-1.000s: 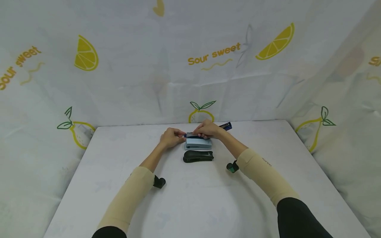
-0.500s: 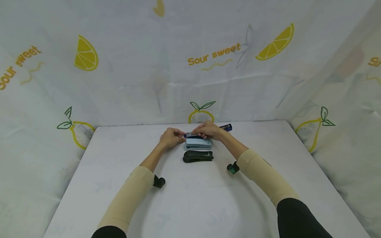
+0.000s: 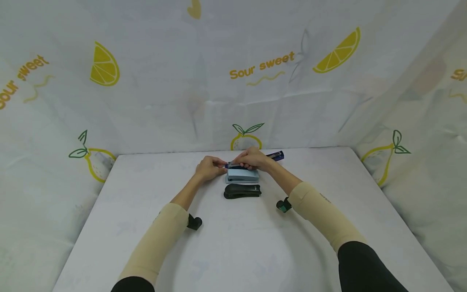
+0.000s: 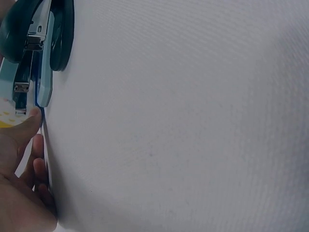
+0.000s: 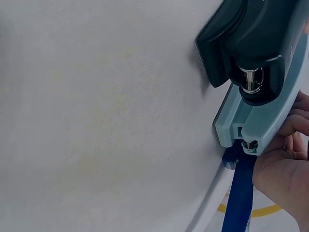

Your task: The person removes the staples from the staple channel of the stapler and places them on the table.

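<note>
Stapler (image 3: 276, 155), blue, in left grip (image 3: 209, 168)

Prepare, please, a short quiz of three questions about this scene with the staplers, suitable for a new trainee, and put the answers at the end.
1. Multiple choice: where does the light blue stapler lie?
a) between the dark green stapler and the dark blue stapler
b) nearest to the person, in front of both
c) farthest away, behind both
2. True or false: the right hand is holding the dark green stapler.
3. Fill in: as the person sees it, the left hand touches the ____ end of the dark blue stapler.

Key: 1. a; 2. false, it is on the dark blue stapler; 3. left.
</note>
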A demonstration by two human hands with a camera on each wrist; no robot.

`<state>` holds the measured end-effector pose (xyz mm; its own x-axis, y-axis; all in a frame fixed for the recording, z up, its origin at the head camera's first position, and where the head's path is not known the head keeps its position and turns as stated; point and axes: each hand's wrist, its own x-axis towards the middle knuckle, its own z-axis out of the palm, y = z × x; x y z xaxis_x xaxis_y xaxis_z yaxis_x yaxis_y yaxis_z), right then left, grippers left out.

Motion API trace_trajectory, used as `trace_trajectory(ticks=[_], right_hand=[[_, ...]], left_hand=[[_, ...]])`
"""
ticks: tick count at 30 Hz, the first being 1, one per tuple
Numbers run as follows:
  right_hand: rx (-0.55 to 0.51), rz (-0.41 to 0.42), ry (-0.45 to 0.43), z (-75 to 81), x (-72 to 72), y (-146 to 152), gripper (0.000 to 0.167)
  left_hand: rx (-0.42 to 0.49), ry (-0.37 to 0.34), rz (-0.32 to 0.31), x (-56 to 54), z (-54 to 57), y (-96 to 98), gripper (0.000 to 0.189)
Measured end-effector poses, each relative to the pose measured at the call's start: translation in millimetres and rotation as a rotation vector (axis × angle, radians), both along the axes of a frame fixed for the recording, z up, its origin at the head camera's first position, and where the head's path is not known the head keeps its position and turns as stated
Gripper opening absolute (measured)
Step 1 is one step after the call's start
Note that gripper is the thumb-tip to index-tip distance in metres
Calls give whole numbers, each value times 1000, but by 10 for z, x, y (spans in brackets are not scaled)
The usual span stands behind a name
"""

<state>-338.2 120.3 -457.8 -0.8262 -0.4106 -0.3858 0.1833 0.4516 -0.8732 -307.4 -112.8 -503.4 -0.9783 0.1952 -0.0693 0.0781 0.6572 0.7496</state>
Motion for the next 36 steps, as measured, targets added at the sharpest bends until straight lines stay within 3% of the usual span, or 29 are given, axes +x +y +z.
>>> trace_trajectory(ticks=[7,24,36], right_hand=[[13,4,28,-18,-13,-22,27],[37,-40,83,151,19,143,33],[-35,-83,107,315,14,416,43]], left_hand=[[-7,11,-2,8,4,4,29],[7,8,8,2,-15,-1,27],[-4,6,6,-21,-32,3,26]])
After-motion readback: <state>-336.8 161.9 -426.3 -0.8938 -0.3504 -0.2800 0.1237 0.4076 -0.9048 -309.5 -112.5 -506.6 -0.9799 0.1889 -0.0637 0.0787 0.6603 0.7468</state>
